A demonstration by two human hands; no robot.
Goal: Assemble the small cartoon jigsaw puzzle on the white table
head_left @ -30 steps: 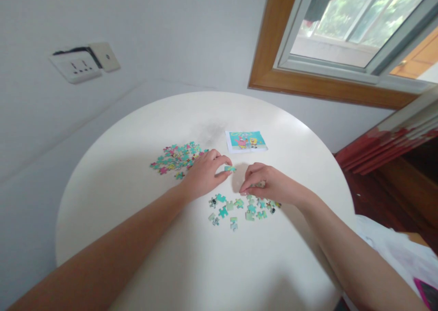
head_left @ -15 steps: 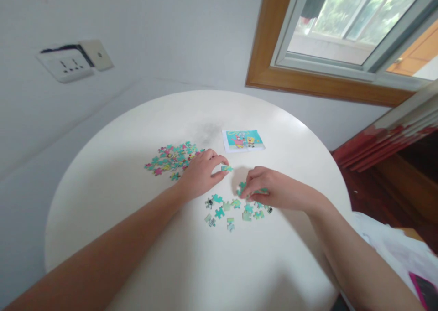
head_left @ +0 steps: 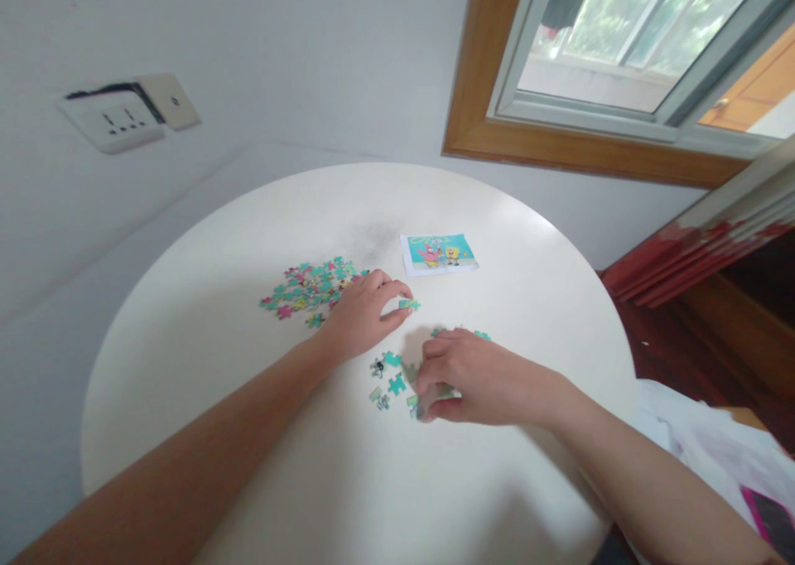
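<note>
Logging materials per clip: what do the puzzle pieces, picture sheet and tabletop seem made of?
Puzzle pieces: probably printed cardboard, fairly matt, flat with cut tabs; thin wood is possible.
Picture sheet: likely printed paper, thin, with a white margin.
Tabletop: smooth, white, faintly glossy, perhaps laminate; soft sheen toward its far right edge.

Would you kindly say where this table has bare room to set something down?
The table is bare between the forearms, nearer than the loose jigsaw pieces; right of the printed cartoon picture; and left of the jigsaw pile. It is crowded where the left hand borders that pile and where loose pieces lie beside and beneath the right hand.
</note>
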